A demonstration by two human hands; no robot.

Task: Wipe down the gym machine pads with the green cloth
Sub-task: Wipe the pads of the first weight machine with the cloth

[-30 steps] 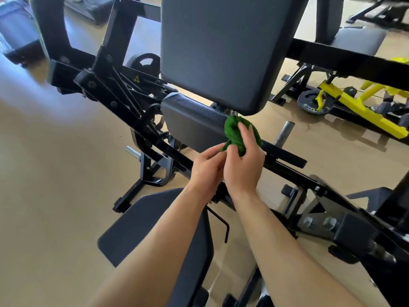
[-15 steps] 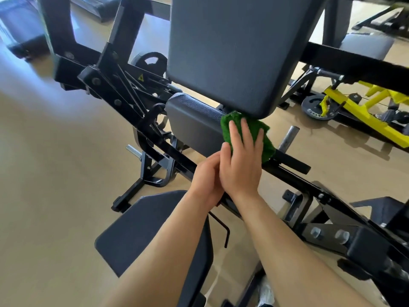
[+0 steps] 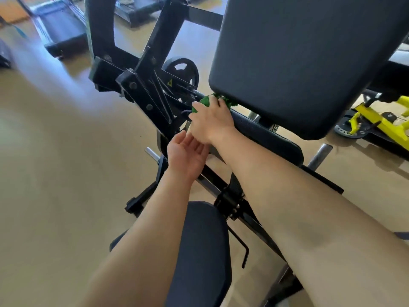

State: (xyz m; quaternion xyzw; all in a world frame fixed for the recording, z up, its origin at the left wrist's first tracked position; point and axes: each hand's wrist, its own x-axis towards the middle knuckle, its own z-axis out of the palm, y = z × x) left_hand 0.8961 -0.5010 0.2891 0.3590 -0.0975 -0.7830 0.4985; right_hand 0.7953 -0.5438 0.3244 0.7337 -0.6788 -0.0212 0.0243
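Note:
My right hand (image 3: 210, 122) presses the green cloth (image 3: 204, 102) onto the left end of the lower dark pad (image 3: 265, 135), just under the bottom left corner of the big upper pad (image 3: 305, 58). Most of the cloth is hidden beneath my fingers. My left hand (image 3: 186, 155) hangs palm up right below my right wrist, fingers apart, holding nothing. A third dark pad, the seat (image 3: 201, 251), lies between my forearms near the bottom of the view.
The black steel frame (image 3: 143, 89) with a weight plate (image 3: 181, 70) stands left of the pads. A chrome peg (image 3: 319, 155) sticks out at right. A yellow machine (image 3: 380, 120) sits far right, treadmills (image 3: 59, 29) at top left. Tan floor spreads left.
My right hand has slid the cloth leftward along the lower pad to its left end. My left hand has let go, dropped below and turned palm up.

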